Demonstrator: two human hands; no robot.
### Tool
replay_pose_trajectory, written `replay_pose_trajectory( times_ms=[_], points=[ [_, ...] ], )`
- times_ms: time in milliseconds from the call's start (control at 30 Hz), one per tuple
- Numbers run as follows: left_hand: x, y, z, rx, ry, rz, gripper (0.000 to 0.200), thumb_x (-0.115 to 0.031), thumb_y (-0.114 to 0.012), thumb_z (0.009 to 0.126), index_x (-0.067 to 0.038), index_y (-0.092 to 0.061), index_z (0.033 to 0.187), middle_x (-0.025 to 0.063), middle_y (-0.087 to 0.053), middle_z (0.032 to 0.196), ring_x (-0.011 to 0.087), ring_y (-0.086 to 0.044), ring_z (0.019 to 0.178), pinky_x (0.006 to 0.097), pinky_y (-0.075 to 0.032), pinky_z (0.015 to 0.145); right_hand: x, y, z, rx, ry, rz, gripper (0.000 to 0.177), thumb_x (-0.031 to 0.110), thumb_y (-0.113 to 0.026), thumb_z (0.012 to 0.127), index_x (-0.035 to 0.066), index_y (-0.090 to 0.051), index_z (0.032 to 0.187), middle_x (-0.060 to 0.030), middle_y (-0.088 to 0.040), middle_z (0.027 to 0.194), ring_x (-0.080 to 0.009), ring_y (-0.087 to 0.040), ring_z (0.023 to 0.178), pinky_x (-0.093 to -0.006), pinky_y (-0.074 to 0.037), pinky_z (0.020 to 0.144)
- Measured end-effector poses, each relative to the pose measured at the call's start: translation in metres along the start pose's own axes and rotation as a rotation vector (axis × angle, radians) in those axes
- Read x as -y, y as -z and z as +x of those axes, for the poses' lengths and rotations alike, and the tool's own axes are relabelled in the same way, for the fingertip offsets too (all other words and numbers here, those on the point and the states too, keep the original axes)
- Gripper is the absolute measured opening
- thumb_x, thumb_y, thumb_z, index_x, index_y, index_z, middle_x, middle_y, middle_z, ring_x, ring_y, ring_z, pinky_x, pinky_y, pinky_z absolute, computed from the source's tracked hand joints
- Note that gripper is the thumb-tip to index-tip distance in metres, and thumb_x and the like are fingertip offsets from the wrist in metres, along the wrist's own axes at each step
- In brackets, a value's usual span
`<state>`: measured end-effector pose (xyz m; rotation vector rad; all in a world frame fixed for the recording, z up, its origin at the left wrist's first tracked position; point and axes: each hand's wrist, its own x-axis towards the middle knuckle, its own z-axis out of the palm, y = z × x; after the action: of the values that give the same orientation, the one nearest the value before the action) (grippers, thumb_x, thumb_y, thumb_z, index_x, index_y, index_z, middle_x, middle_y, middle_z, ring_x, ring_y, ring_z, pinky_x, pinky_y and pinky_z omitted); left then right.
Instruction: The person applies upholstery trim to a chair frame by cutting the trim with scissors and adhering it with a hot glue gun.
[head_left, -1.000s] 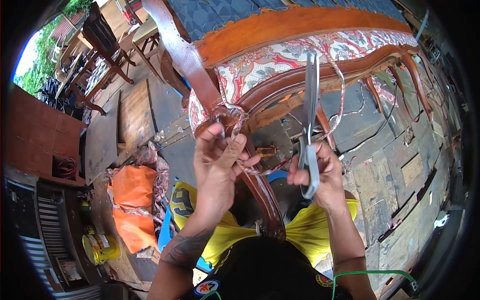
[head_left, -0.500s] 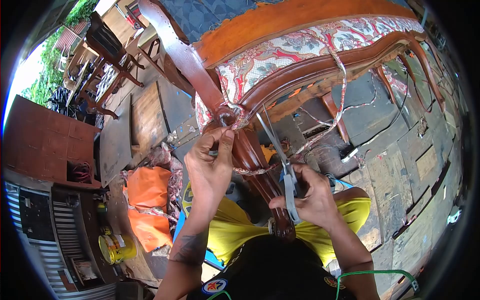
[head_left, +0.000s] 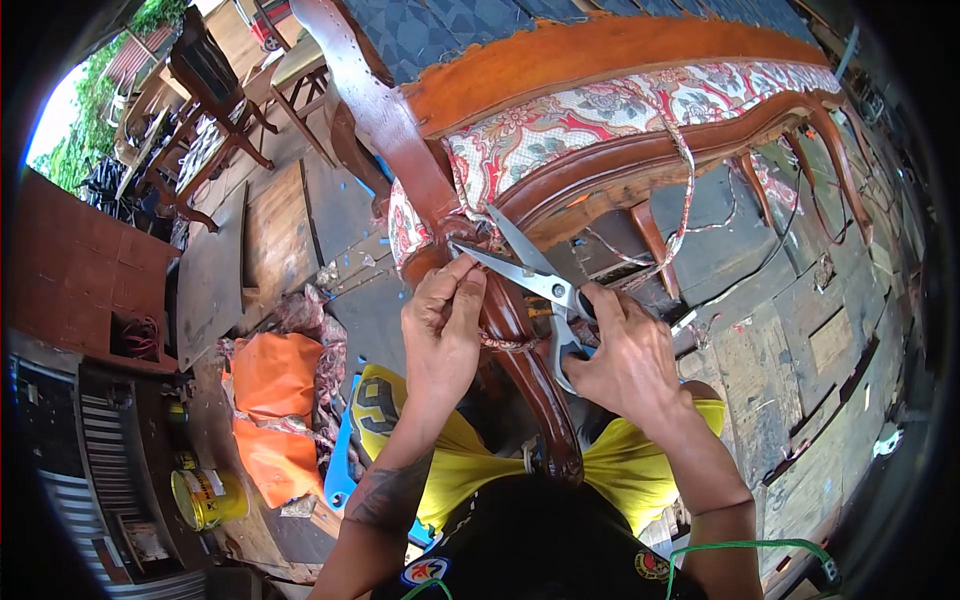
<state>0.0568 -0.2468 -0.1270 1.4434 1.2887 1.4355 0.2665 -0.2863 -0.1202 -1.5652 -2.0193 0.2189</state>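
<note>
My right hand is wrapped round the handles of the scissors, whose blades are spread apart near the joint of the wooden frame. My left hand is pinched beside the lower blade's tip; what its fingers hold is hidden. Between the hands stands the glossy brown leg of the carved sofa. Patterned cord hangs in a loop from the floral upholstery, and another stretch of cord passes round the leg.
An orange bundle lies on the floor at left, with a yellow bucket farther left. Wooden chairs stand at upper left, near a reddish-brown cabinet. Cords and scraps lie on the patched board floor at right.
The scissors have swung across toward my left hand, and their blades are spread wider. My left hand has shifted slightly right and down. The view has tilted a little.
</note>
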Motion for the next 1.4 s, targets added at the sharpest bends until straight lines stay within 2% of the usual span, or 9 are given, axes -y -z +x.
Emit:
replay_pose_trajectory(
  times_ms=[233,433,500,733,833,1100,1200,1300,1400],
  points=[
    [0.006,0.001,0.0,0.028,0.054,-0.103,0.024,-0.007,-0.063,0.103,0.005,-0.071,0.122,0.002,-0.058,0.088,0.0088,-0.05,0.082,0.0258,-0.042,0.076,0.002,-0.002,0.008,0.01,0.048,-0.033,0.062,0.019,-0.08,0.069,0.0,-0.058,0.124,-0.0201,-0.071,0.09,-0.0407,-0.073,0.08,-0.0502,-0.061,0.071],
    [0.003,0.0,0.001,0.04,0.08,-0.144,0.025,-0.007,-0.061,0.104,0.005,-0.072,0.123,0.0014,-0.06,0.088,0.0085,-0.05,0.082,0.0257,-0.041,0.075,0.004,-0.001,0.011,0.064,0.015,0.038,0.059,0.007,-0.08,0.065,-0.001,-0.063,0.121,-0.0216,-0.073,0.101,-0.0415,-0.073,0.089,-0.0491,-0.06,0.081],
    [0.004,0.001,0.001,0.035,0.084,-0.16,0.025,-0.007,-0.061,0.104,0.004,-0.072,0.123,0.0013,-0.06,0.088,0.0084,-0.05,0.082,0.0257,-0.041,0.075,-0.001,-0.005,0.011,-0.001,0.099,0.0,0.053,0.013,-0.079,0.067,0.0,-0.061,0.115,-0.0178,-0.072,0.088,-0.0391,-0.073,0.076,-0.0481,-0.061,0.072],
    [-0.003,0.004,0.002,0.05,0.095,-0.103,0.029,-0.012,-0.063,0.105,0.004,-0.071,0.128,0.0005,-0.058,0.087,0.0081,-0.05,0.081,0.0248,-0.041,0.074,-0.007,0.004,0.013,0.024,0.112,0.142,0.047,0.014,-0.083,0.07,-0.003,-0.063,0.109,-0.0209,-0.072,0.086,-0.04,-0.073,0.075,-0.0481,-0.06,0.069],
    [-0.005,0.007,0.002,0.065,0.102,-0.051,0.029,-0.012,-0.063,0.105,0.003,-0.071,0.128,0.0004,-0.057,0.087,0.0079,-0.05,0.081,0.0243,-0.041,0.074,-0.008,0.013,0.013,-0.035,-0.012,0.176,0.059,0.031,-0.098,0.069,-0.005,-0.07,0.107,-0.0167,-0.074,0.089,-0.0308,-0.072,0.069,-0.0413,-0.058,0.066],
    [-0.004,0.005,0.002,0.06,0.132,-0.118,0.03,-0.014,-0.071,0.1,0.001,-0.072,0.126,0.0039,-0.062,0.086,0.0099,-0.053,0.079,0.0267,-0.044,0.074,-0.017,0.015,0.004,-0.015,0.136,-0.005,0.058,0.028,-0.096,0.069,-0.005,-0.07,0.109,-0.0214,-0.075,0.096,-0.0379,-0.076,0.077,-0.0446,-0.06,0.069],
    [-0.007,0.005,0.004,0.035,-0.004,0.158,0.033,-0.017,-0.079,0.092,-0.004,-0.076,0.122,0.0079,-0.066,0.089,0.0175,-0.06,0.082,0.0323,-0.048,0.079,-0.008,0.022,0.009,0.02,0.009,0.167,0.044,0.019,-0.087,0.073,-0.004,-0.069,0.105,-0.0199,-0.074,0.087,-0.0399,-0.074,0.076,-0.0483,-0.06,0.069],
    [-0.014,-0.002,0.005,-0.04,-0.264,0.629,0.034,-0.019,-0.086,0.079,-0.01,-0.077,0.111,0.0092,-0.067,0.096,0.03,-0.063,0.096,0.0432,-0.048,0.086,-0.009,0.021,0.004,-0.018,-0.078,0.309,0.047,0.024,-0.096,0.071,-0.005,-0.07,0.098,-0.0126,-0.07,0.074,-0.0241,-0.068,0.06,-0.0379,-0.055,0.058],
    [-0.021,-0.008,0.011,-0.102,-0.387,0.788,0.031,-0.018,-0.087,0.08,-0.007,-0.077,0.107,0.0086,-0.069,0.09,0.0273,-0.064,0.085,0.0393,-0.049,0.08,-0.011,0.02,-0.006,-0.041,-0.114,0.416,0.052,0.027,-0.099,0.069,-0.005,-0.071,0.099,-0.0076,-0.069,0.074,-0.0142,-0.063,0.06,-0.0319,-0.053,0.057]
  ],
)
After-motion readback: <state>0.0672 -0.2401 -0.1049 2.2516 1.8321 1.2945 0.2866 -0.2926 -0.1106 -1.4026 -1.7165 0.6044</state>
